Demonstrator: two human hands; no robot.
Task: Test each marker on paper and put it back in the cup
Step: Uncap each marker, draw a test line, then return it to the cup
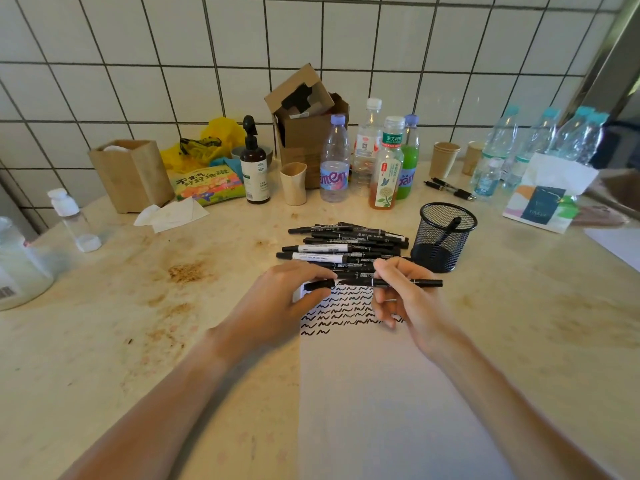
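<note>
My right hand (pixel 401 296) holds a black marker (pixel 412 282) level above the white paper (pixel 381 393), its tip pointing left. My left hand (pixel 294 292) pinches the marker's black cap (pixel 320 284) just off that tip, a small gap between them. Rows of black squiggles (pixel 343 311) cover the top of the paper. A pile of several black markers (pixel 346 245) lies on the counter just behind my hands. To the right of the pile stands the black mesh cup (pixel 445 235) with one marker inside it.
Bottles (pixel 334 161), an open cardboard box (pixel 304 133), paper cups (pixel 445 161), a spray bottle (pixel 255 164) and snack bags crowd the back by the tiled wall. Two pens (pixel 450 188) lie behind the mesh cup. A tissue pack (pixel 547 199) sits at right.
</note>
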